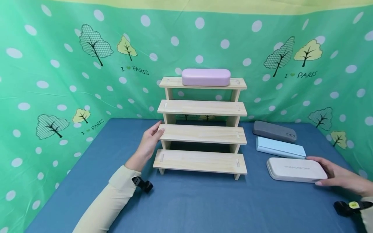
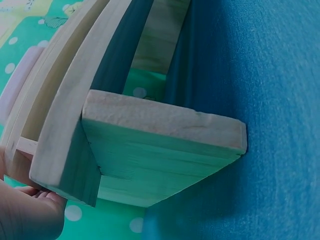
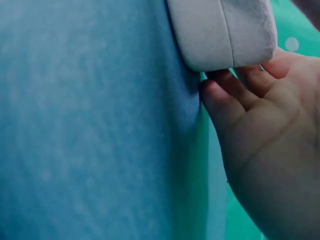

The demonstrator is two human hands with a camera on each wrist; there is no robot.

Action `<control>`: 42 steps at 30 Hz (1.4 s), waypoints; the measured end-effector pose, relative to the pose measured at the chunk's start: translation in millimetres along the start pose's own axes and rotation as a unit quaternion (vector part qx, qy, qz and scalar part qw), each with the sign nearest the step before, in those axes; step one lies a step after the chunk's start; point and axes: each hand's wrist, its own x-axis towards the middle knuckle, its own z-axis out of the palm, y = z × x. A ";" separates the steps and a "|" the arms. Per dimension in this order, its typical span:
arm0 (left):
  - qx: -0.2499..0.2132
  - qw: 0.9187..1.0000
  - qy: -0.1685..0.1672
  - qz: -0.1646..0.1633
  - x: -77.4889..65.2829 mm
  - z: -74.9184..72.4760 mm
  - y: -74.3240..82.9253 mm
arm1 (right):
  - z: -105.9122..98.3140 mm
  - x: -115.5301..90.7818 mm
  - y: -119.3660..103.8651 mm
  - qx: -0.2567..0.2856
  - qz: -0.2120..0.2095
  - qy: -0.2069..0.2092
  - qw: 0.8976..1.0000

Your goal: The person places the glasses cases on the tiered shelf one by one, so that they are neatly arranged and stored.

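A four-tier wooden step rack (image 1: 201,133) stands in the middle of the head view. My left hand (image 1: 149,142) grips the left end of its second board from the bottom, thumb on top. The left wrist view has that hand (image 2: 30,210) at lower left, against the rack's wooden end (image 2: 65,150). On the right, a white glasses case (image 1: 295,170) lies flat on the cloth, its right end held between the thumb and fingers of my right hand (image 1: 339,173). Close up, the right wrist view includes the case's rounded end (image 3: 225,35) at the fingers (image 3: 225,95).
A lilac glasses case (image 1: 206,77) lies on the top board. Behind the white case are a light-blue case (image 1: 280,148) and a dark grey case (image 1: 274,131) with a spectacles mark. Blue cloth (image 1: 204,207) covers the table; a green printed curtain (image 1: 204,42) hangs behind.
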 end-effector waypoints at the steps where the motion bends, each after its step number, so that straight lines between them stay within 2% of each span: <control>1: 0.000 1.000 0.000 0.001 0.0 0.0 -0.1 | -0.1 0.0 -0.6 -0.009 -0.007 0.000 1.000; 9: 0.000 1.000 -0.002 0.008 -0.1 -0.1 -0.8 | 0.8 3.4 -7.5 -0.073 -0.005 0.020 0.997; 15: -0.002 1.000 -0.009 0.012 0.2 0.2 -1.0 | 3.1 4.1 -8.4 -0.083 0.006 0.030 0.996; 31: 0.004 1.000 -0.009 0.015 0.4 -0.8 -2.1 | 1.0 0.9 -13.9 -0.060 0.030 0.068 0.995; 37: 0.008 1.000 -0.005 0.020 0.0 -0.4 -1.8 | 0.8 2.3 -17.1 -0.062 0.025 0.089 0.994; 42: 0.010 1.000 -0.006 0.021 -0.5 -0.7 -2.4 | 3.1 3.0 -23.6 -0.031 -0.001 0.117 0.993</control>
